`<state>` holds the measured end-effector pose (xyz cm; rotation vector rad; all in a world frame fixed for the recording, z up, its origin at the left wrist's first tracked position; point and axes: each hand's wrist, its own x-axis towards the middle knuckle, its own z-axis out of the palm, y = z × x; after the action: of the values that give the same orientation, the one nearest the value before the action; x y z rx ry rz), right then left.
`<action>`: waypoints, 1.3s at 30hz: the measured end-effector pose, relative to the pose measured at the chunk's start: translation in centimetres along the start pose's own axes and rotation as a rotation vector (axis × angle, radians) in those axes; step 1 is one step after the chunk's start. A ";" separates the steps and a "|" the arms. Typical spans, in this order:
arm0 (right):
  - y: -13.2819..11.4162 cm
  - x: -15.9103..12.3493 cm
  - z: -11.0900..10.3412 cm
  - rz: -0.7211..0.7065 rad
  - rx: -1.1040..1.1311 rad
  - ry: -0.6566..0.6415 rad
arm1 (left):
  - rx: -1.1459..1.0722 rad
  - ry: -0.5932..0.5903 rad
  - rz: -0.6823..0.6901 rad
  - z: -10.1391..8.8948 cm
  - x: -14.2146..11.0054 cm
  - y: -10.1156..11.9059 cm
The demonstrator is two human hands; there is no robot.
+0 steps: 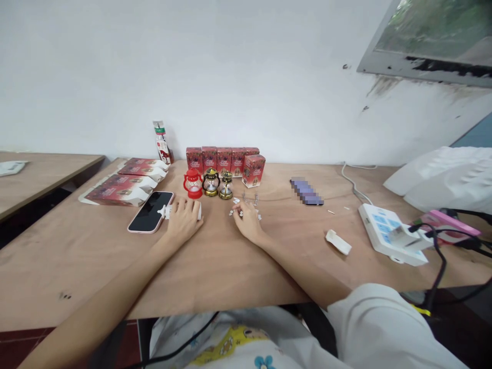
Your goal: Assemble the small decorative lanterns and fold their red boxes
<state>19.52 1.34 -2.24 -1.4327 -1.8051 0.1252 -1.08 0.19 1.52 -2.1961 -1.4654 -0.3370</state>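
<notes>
My left hand (183, 220) lies palm down on the table with its fingers wrapped over a white plastic piece (166, 211); most of that piece is hidden under them. Its visible end reaches the edge of a black-screened phone (151, 212) in a pink case. My right hand (248, 223) rests among small white bits (236, 201), fingertips drawn together; what they pinch, if anything, is too small to name. Small metal-looking parts (251, 197) lie just beyond it. Past both hands stand three miniature lanterns: a red lantern (193, 184), a black-and-gold lantern (211, 183) and a bronze-coloured lantern (226, 186).
Red printed boxes (225, 160) stand in a row near the wall, with flattened cartons (115, 188) and a bottle (163, 143) to the left. Rightward lie a purple pixelated phone (306, 191), a white scrap (338, 242) and a power strip (390, 233) with cables.
</notes>
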 end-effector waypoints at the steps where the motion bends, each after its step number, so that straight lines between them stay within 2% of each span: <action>1: 0.1 0.0 0.1 -0.008 0.033 0.022 | -0.010 0.013 0.020 0.2 0.0 -0.1; 3: 0.2 0.1 0.3 -0.014 0.088 0.026 | -0.048 0.045 0.053 0.7 -0.1 -0.5; 6: 0.4 0.2 0.4 -0.009 0.143 -0.034 | -0.122 0.089 0.048 1.7 -0.1 -0.8; 11: 0.8 0.3 0.6 0.045 0.174 -0.084 | -0.182 0.102 0.071 2.6 -0.2 -0.5; 19: 1.3 0.3 0.8 -0.034 0.284 0.012 | -0.162 0.076 0.180 2.2 -0.5 0.7; 27: 1.3 0.3 0.7 -0.046 0.093 -0.077 | -0.149 -0.031 0.132 1.4 -0.5 1.3; 30: 1.2 0.3 0.6 -0.058 0.068 -0.058 | -0.131 -0.042 0.151 1.4 -0.3 1.1; 35: 0.7 -0.1 0.1 -0.206 0.085 0.010 | -0.091 -0.030 0.205 0.7 -0.2 1.0; 37: 0.5 -0.4 -0.1 -0.303 0.114 -0.047 | -0.098 -0.065 0.221 0.1 -0.2 1.3; 39: 0.3 -0.6 -0.2 -0.394 0.130 -0.161 | -0.106 -0.136 0.179 -0.3 -0.3 1.8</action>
<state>19.87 0.85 -2.54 -0.9776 -2.1348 0.1550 0.49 -0.81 1.19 -2.4575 -1.3334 -0.2127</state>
